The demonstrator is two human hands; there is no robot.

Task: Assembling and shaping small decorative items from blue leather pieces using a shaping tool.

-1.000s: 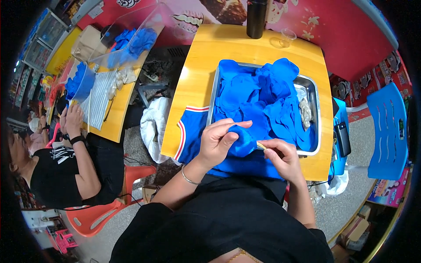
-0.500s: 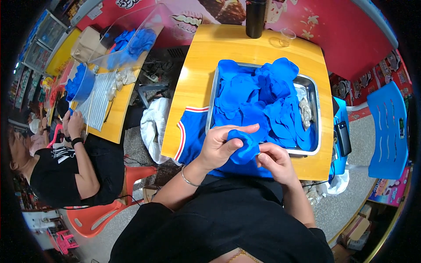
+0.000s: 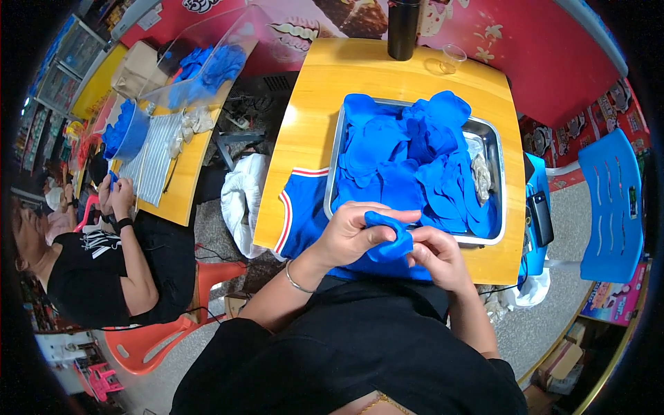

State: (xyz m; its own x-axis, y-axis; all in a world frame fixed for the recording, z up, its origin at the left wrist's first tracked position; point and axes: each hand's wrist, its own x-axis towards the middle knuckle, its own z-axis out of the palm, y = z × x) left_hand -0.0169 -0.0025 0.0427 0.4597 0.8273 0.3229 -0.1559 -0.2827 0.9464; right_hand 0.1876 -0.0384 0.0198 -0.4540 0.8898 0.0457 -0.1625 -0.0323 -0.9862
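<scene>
Between my hands, just over the near edge of the metal tray (image 3: 502, 187), is a curled blue fabric petal (image 3: 389, 247). My left hand (image 3: 346, 235) is wrapped round its left side, the thumb pressed on top. The fingertips of my right hand (image 3: 443, 257) pinch its right edge. Beyond my hands, a heap of flat, rounded blue petals (image 3: 377, 142) fills most of the tray. A pale, crumpled bundle (image 3: 482, 176) lies along the tray's right side. Under the tray's left edge and my hands spreads a blue jersey (image 3: 304, 211) with red-and-white trim.
A tall black bottle (image 3: 402, 31) and a clear plastic cup (image 3: 453, 59) stand at the table's far edge. To the right are a black phone-like object (image 3: 541, 218) and a blue chair (image 3: 609, 207). At left, another person handles blue material beside a blue tub (image 3: 135, 135).
The petal has been curled tighter and shifted slightly right. My right fingers have closed further over its edge. The tray and heap have stayed in place.
</scene>
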